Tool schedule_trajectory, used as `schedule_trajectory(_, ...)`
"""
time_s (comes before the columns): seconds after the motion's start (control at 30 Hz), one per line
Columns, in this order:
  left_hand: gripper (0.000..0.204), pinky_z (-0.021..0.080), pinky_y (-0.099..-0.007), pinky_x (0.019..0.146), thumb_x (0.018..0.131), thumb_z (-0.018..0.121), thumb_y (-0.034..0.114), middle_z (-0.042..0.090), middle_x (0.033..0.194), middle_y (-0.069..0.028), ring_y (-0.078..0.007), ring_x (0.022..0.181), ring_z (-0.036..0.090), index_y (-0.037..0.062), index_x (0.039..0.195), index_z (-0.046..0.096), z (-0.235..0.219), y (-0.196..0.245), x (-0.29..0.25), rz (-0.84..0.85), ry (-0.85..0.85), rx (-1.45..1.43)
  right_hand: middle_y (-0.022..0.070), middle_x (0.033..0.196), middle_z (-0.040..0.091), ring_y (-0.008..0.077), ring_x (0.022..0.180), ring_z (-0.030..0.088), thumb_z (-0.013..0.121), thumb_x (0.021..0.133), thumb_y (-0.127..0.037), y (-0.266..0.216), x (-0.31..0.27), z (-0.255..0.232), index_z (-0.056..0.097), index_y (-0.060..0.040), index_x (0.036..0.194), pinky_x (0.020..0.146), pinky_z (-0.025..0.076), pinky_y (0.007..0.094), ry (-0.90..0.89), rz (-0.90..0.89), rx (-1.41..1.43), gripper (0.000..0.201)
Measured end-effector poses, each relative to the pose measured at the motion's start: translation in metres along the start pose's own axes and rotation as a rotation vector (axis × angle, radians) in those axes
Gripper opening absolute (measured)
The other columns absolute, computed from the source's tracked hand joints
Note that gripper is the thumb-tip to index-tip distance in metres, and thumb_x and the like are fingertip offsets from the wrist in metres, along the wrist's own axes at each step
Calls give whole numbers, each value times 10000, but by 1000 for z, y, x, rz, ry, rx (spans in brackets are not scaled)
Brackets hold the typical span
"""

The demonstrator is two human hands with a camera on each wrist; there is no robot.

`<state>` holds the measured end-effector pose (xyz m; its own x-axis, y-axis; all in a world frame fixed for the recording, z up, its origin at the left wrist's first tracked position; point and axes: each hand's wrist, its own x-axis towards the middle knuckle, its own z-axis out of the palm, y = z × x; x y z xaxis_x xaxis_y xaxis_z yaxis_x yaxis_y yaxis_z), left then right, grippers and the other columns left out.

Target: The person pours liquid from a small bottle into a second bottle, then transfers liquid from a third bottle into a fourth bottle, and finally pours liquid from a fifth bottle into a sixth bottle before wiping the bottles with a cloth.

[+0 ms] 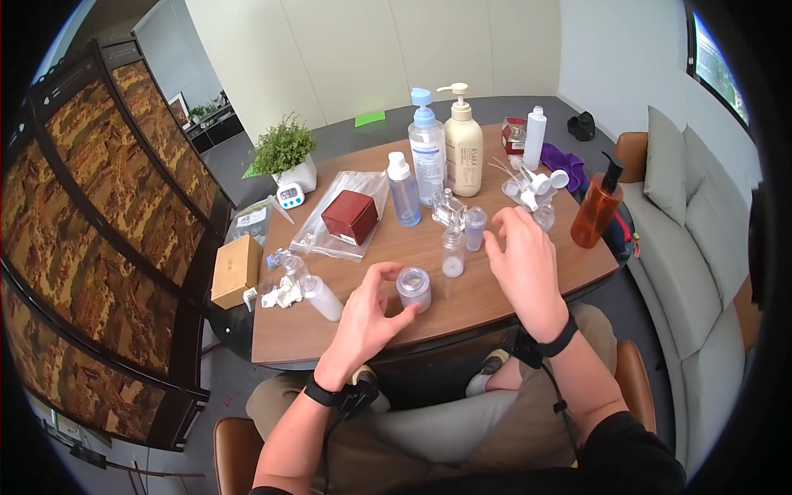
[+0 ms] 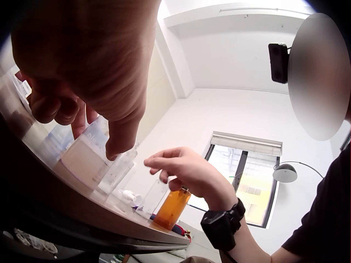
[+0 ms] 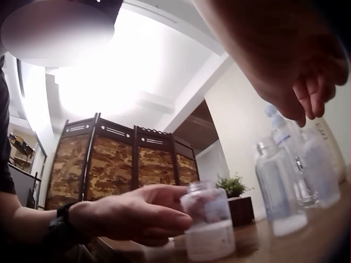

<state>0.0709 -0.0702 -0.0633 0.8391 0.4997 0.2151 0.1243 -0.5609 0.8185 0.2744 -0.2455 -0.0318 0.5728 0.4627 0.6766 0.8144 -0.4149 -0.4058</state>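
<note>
My left hand curls round a short clear bottle at the near edge of the table. Thumb and fingers lie on either side of it, and its neck has no cap. In the right wrist view, the bottle holds whitish contents in its lower part. My right hand hovers over the table with bent, relaxed fingers and nothing in them. Below its fingertips is a small frosted bottle. Between the hands stands a slim clear bottle with a little white at its base.
Behind stand a blue pump bottle, a cream pump bottle and a blue spray bottle. A dark red box lies on a plastic bag. At right are loose caps and an amber bottle; a white bottle tilts at left.
</note>
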Motion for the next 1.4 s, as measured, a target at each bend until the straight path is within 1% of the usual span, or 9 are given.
schedule_trajectory(0.03,669,456,-305,596,888,904,167,731,1309,-86,-84,595,441,21,1450,573,0,0,0,-21,-13,-1,186,999,728,435,899,746,757,984,-70,-11,1,-10,690,-4,1114,767,592,533,-49,11,49,160)
schedule_trajectory(0.27,646,393,-277,559,894,902,115,707,1325,-84,-49,612,398,13,1424,547,10,-12,4,-2,10,-128,158,1009,734,445,827,741,684,1016,-68,-41,-10,-7,689,-36,1057,719,588,553,-84,-100,290,52)
schedule_trajectory(0.53,537,318,-261,550,923,893,101,557,889,43,-32,636,369,34,1339,560,16,-24,4,-7,-20,-251,126,1156,696,384,857,766,767,991,-174,-61,-33,5,672,-30,1211,690,612,490,-172,-179,411,279)
schedule_trajectory(0.67,509,331,-259,563,911,894,78,596,934,24,-37,645,388,35,1313,585,15,-23,2,-13,-10,-242,115,1237,675,388,986,758,834,960,-245,-46,-51,17,635,-43,1361,735,624,500,-150,-163,524,491)
schedule_trajectory(0.8,504,315,-218,572,925,886,13,613,1057,24,-2,681,388,25,1324,579,14,-12,2,8,-40,-193,116,1261,674,399,1021,750,862,945,-269,-35,-59,15,615,-60,1376,754,622,502,-239,-79,525,538)
schedule_trajectory(1.07,500,292,-219,581,917,900,24,502,780,100,-5,669,398,42,1342,638,9,20,7,-8,-104,50,130,1156,719,398,1051,744,896,916,-265,-13,-49,5,668,-51,1263,839,616,505,-405,-13,636,467)
schedule_trajectory(1.17,471,323,-279,574,913,902,92,472,698,52,-60,634,424,55,1327,679,3,23,14,-17,-145,66,125,1140,720,396,1046,745,890,910,-255,-6,-52,14,676,-55,1228,843,614,508,-343,-12,715,432)
schedule_trajectory(1.27,399,298,-255,564,954,854,68,470,709,84,-23,630,384,45,1328,719,-3,34,19,-13,-128,28,106,1113,724,300,912,760,919,883,-213,-2,-51,16,675,-53,1248,780,611,437,-283,-37,688,467)
schedule_trajectory(1.4,346,283,-228,556,1013,792,45,607,801,88,14,633,359,24,1352,727,0,25,34,8,9,-42,120,1116,727,338,944,760,897,883,-198,2,-47,10,671,-49,1227,811,615,460,-297,-24,671,437)
